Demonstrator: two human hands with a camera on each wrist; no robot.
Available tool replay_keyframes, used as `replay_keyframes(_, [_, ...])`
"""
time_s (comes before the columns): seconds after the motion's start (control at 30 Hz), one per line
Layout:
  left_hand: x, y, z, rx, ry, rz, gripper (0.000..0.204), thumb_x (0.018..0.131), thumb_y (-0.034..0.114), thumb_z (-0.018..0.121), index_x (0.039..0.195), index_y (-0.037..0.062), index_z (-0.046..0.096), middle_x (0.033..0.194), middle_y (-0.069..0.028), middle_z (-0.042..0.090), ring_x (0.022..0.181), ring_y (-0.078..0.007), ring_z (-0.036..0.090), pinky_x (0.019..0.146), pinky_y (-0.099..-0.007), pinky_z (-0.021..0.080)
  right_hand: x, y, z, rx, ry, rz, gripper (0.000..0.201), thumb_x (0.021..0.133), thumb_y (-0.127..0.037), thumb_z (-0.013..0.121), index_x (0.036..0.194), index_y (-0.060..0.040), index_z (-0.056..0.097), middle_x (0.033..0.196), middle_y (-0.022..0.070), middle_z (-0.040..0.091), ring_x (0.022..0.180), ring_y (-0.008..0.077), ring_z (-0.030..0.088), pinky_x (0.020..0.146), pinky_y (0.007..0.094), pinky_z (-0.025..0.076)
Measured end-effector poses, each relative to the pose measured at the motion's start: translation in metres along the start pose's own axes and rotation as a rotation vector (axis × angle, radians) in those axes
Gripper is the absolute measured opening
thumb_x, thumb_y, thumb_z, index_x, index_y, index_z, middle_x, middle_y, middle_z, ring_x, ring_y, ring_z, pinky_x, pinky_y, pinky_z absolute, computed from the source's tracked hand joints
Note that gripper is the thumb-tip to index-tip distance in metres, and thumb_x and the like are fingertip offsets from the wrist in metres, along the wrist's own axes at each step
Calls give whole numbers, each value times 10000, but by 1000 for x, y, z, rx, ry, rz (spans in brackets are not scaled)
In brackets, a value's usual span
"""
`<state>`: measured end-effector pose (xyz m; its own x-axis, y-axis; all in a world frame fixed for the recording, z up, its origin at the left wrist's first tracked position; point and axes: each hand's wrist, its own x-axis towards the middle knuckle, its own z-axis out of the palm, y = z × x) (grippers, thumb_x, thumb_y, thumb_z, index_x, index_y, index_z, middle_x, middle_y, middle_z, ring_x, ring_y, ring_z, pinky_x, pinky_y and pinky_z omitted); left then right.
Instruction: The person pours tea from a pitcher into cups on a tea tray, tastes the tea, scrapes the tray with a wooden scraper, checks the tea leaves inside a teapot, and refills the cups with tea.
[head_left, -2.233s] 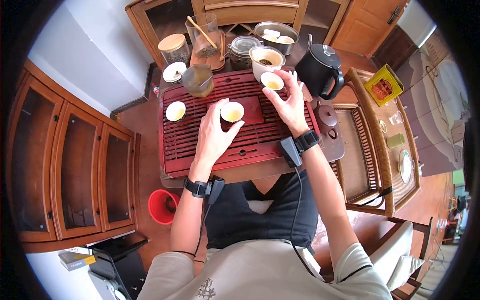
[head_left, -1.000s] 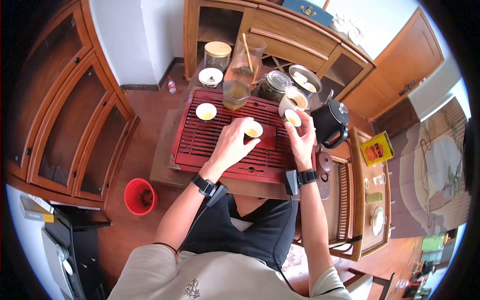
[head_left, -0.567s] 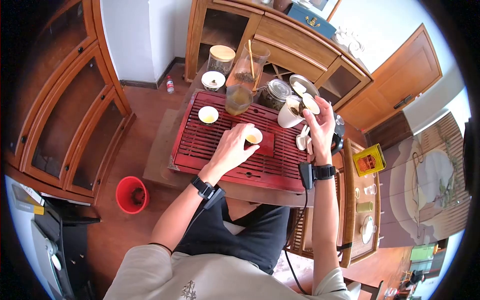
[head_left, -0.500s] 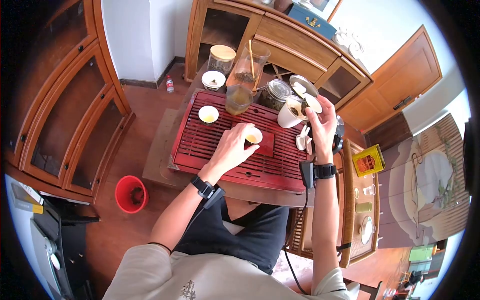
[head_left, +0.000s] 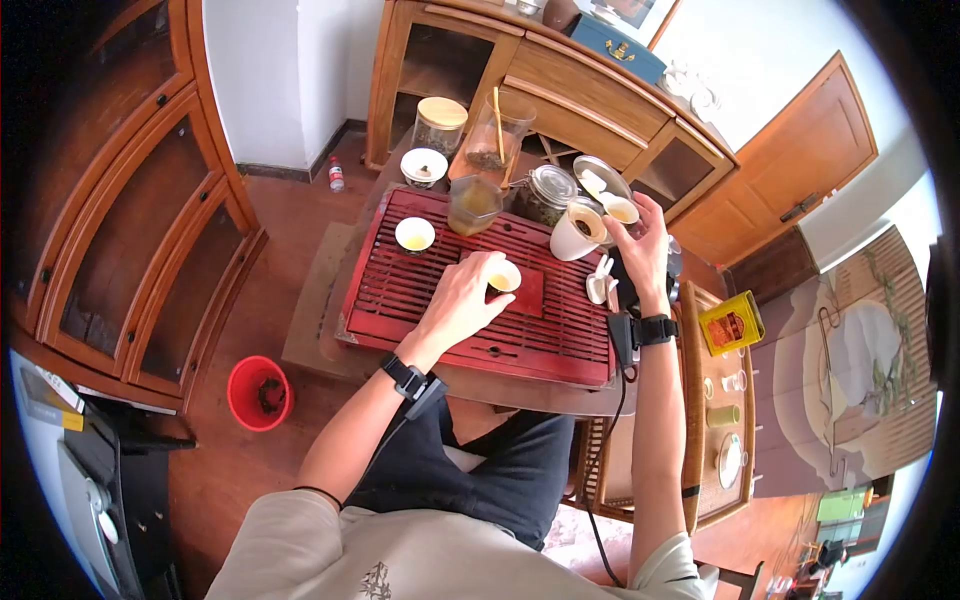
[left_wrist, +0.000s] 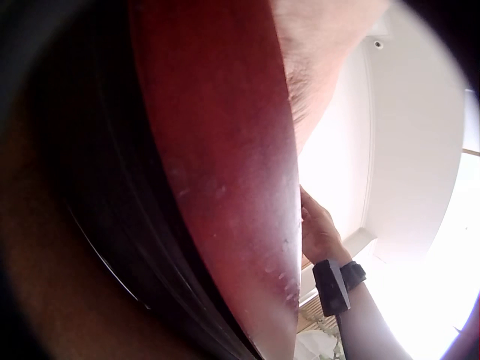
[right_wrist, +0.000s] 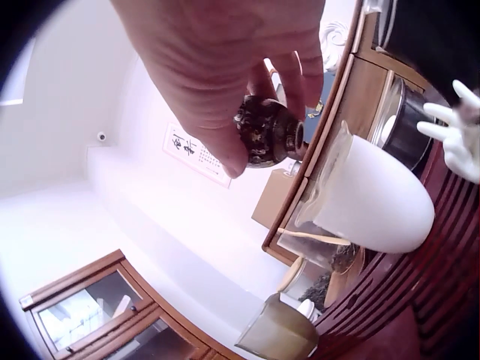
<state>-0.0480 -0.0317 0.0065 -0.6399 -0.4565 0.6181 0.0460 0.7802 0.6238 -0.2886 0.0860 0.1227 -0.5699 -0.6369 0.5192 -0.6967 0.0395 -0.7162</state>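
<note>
My right hand [head_left: 642,245] pinches a small teacup [head_left: 621,209] between thumb and fingers, raised beside the rim of a white strainer-topped cup [head_left: 573,240]. In the right wrist view the teacup's dark patterned outside [right_wrist: 262,131] shows above the white cup. Dark tea leaves lie inside the strainer. My left hand [head_left: 455,305] curls its thumb and fingers round another teacup [head_left: 503,277] low over the red slatted tea tray [head_left: 385,315]; pale yellow tea shows in it. The left wrist view holds mostly the tray's red side [left_wrist: 225,180], with that teacup out of sight.
A third teacup [head_left: 415,234] and a glass pitcher [head_left: 475,205] stand on the tray's far left. Behind them are jars and a lidded bowl [head_left: 424,168]. A white hand-shaped figurine [head_left: 600,280] sits at the tray's right. A red bin [head_left: 260,393] stands on the floor.
My right hand has lifted its teacup up and right, from over the tray to beside the white cup, and tilted it there. My left hand keeps its teacup; the head view has turned.
</note>
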Motion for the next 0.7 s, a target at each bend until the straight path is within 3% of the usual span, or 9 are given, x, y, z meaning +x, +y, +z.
replay_keyframes(0.13, [0,0,0,9,1,2,581,790,192,768,1268,55,468,1161,-137,591,1085,-318,583,912,-438,452,4,-14,-2,-219,-48,-34,664,772,-158,796,1315,-5,447,1201,209,624,1077,279,637,882,360,519])
replay_keyframes(0.27, [0,-1,0,10,2,-2,583,788,193,769,1268,54,468,1161,-137,591,1086,-319,582,911,-438,451,13,-2,0,-393,-83,-127,663,755,-130,795,1313,-19,455,1219,174,625,1063,249,637,865,329,518])
replay_keyframes(0.33, [0,0,-1,5,-1,-5,586,788,196,769,1269,53,468,1160,-136,591,1085,-321,582,912,-438,451,13,-4,2,-507,-89,-245,652,729,-118,790,1291,-35,470,1206,171,625,1096,307,610,905,374,492])
replay_keyframes(0.43, [0,0,0,7,2,-6,585,788,197,769,1269,53,469,1164,-135,592,1085,-320,584,909,-437,453,14,-10,3,-572,-124,-211,629,701,-92,772,1263,-65,492,1191,157,624,1118,351,572,954,414,455])
replay_keyframes(0.7, [0,-1,0,0,-3,0,585,793,196,766,1274,55,466,1174,-139,589,1094,-319,583,907,-439,455,11,-12,2,-705,-111,-347,594,700,-13,680,1265,-77,507,1201,145,612,1153,347,529,986,445,421])
